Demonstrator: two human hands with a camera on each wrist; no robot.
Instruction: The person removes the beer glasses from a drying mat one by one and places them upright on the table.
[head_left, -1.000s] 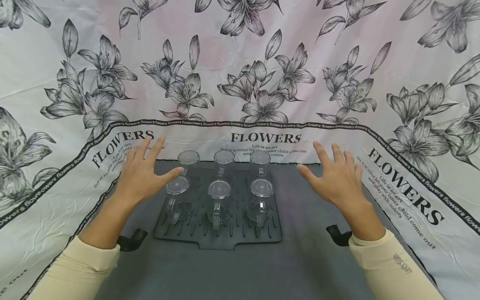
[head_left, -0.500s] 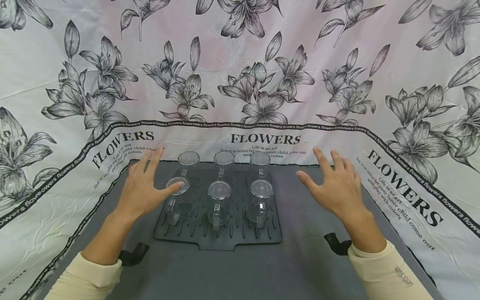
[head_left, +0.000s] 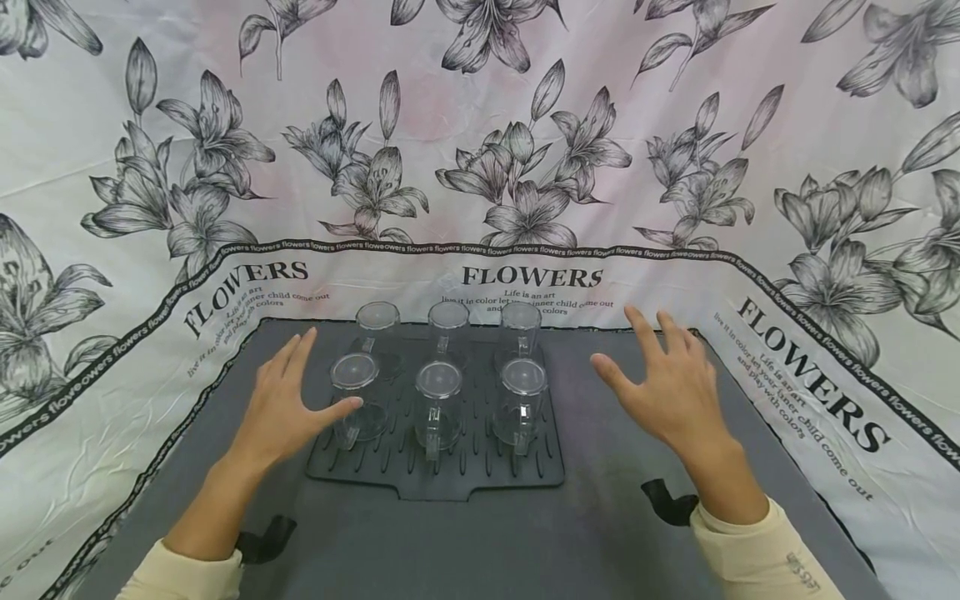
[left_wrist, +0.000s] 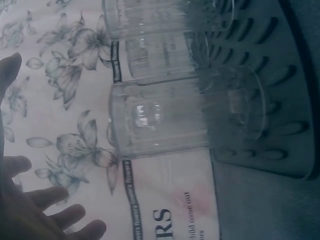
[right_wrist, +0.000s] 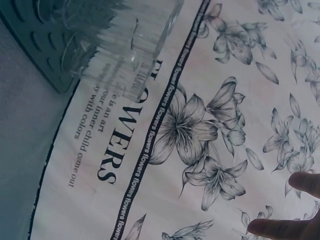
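Note:
Several clear glass mugs stand upside down in two rows on a dark ridged drying mat [head_left: 435, 479]. My left hand [head_left: 281, 408] is held left of the mat, fingers spread and holding nothing. Its thumb overlaps the front-left mug [head_left: 356, 375] in the head view; contact cannot be told. In the left wrist view, a mug [left_wrist: 165, 117] appears beyond the spread fingers. Right of the mat, my right hand [head_left: 671, 387] is held apart from the mugs, fingers extended and holding nothing. The nearest mug to it is the front-right mug [head_left: 523, 379].
Grey cloth [head_left: 450, 550] covers the tabletop. A white floral sheet [head_left: 480, 208] printed with "FLOWERS" rises behind and at both sides. Black pieces, perhaps wrist straps, show by the left wrist [head_left: 266, 540] and the right wrist [head_left: 667, 502].
Both hands have come down and back toward me, the left one farther. Its fingertips no longer overlap the printed sheet in the head view. The mugs and mat have stayed in place.

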